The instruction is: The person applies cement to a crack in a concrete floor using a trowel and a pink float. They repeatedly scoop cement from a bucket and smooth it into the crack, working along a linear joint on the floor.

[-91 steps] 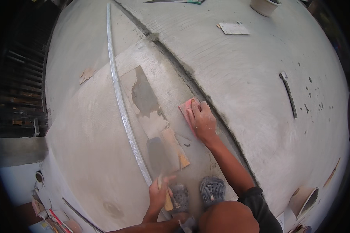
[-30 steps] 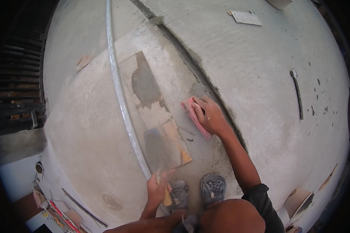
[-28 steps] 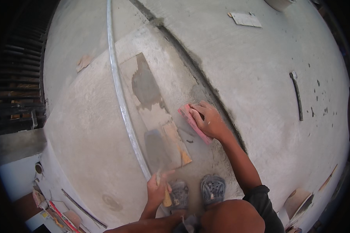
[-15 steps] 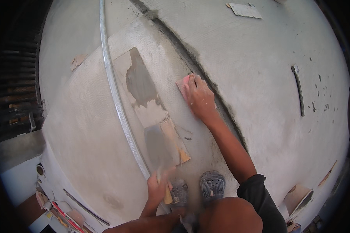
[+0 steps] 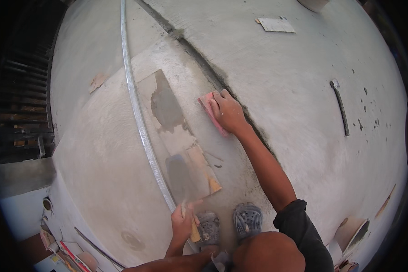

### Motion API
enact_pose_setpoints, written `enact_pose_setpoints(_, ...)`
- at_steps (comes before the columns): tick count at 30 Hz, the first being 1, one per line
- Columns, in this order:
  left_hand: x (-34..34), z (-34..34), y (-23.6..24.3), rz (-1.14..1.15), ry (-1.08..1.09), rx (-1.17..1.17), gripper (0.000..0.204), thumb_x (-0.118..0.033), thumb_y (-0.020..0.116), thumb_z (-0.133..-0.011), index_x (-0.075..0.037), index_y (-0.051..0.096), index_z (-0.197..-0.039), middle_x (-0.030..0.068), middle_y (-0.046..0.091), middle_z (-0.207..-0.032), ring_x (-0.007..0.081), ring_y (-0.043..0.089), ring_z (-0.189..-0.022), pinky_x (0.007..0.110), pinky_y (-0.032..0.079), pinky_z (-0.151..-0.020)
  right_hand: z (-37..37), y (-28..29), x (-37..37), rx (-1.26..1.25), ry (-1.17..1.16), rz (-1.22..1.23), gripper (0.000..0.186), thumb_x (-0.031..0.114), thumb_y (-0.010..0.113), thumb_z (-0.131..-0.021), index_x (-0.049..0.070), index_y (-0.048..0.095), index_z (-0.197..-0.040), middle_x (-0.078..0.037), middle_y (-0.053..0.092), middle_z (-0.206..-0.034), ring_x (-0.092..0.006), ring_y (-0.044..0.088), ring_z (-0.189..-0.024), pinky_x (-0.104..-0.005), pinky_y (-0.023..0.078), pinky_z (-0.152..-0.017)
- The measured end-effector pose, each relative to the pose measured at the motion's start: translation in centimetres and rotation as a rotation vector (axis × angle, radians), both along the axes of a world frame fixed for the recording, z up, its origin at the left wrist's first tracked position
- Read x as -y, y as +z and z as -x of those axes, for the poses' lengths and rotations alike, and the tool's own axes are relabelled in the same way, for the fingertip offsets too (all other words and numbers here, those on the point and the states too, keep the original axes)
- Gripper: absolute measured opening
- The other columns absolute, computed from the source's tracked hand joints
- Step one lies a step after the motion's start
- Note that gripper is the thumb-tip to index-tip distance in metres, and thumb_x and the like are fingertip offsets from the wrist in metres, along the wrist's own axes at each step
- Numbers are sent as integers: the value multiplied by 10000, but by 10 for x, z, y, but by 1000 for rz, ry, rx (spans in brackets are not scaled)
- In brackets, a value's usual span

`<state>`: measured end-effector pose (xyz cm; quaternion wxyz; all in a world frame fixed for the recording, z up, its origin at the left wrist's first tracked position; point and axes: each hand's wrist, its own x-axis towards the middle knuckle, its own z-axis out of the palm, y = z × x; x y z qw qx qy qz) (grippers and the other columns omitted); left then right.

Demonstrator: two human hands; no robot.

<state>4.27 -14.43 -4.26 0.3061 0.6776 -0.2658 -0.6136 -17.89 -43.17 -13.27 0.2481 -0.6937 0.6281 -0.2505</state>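
My right hand (image 5: 229, 112) is closed on a pink hand float (image 5: 209, 109), which is tilted so its pink side shows, low over the cement floor (image 5: 299, 113) just left of a dark groove (image 5: 199, 56). In my left hand (image 5: 182, 223) is a trowel with a wooden handle (image 5: 195, 233). Its grey blade (image 5: 177, 172) rests on or just over the near part of a long board (image 5: 195, 158). Wet grey mortar (image 5: 166, 106) covers the board's far part. Whether mortar sits on the blade is unclear.
A long metal bar (image 5: 138, 115) lies left of the board. My shoes (image 5: 248, 220) stand below the board's near end. At the right lies a hammer-like tool (image 5: 340, 108); farther off are a white panel (image 5: 277, 25) and a bucket (image 5: 313, 4). Another bucket (image 5: 352, 233) lies lower right.
My right hand has drawn the float a little left and nearer, and its pink side is now turned into view. The left hand with the trowel stays almost in place. The whole view has shifted slightly.
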Motion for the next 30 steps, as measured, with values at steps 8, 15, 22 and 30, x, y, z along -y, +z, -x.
enact_pose_setpoints(8, -6, -8, 3, -1, -22, 60, 349, -287, 540, -1126, 52, 572, -1205, 201, 756, -1226, 102, 590, -564, 257, 519, -520, 6, 26, -100, 149, 184, -137, 378, 271, 597, -1066, 27, 683, -1343, -168, 642, -1122, -345, 666, -1031, -443, 553, -889)
enact_pose_setpoints(15, -3, 2, 0, 14, -11, -17, 358, -285, 541, -1126, 61, 559, -1216, 201, 753, -1229, 109, 597, -565, 255, 519, -526, 19, -7, -68, -218, -38, 153, 378, 265, 624, -1053, -2, 665, -1317, -162, 637, -1135, -328, 669, -1037, -411, 571, -861)
enact_pose_setpoints(22, -8, -2, 8, 46, -27, 3, 357, -291, 539, -1126, 60, 564, -1186, 205, 754, -1230, 104, 595, -567, 253, 519, -530, 40, 16, -134, -39, 272, -71, 406, 249, 615, -1052, 1, 614, -1374, -162, 634, -1146, -347, 665, -1038, -420, 570, -861)
enact_pose_setpoints(30, -7, 8, 10, 44, -58, 25, 360, -302, 537, -1126, 55, 577, -1152, 208, 754, -1230, 97, 589, -568, 253, 516, -532, 59, -13, -115, -258, 73, 164, 375, 253, 620, -1047, 20, 628, -1341, -144, 636, -1126, -332, 676, -1015, -427, 583, -836)
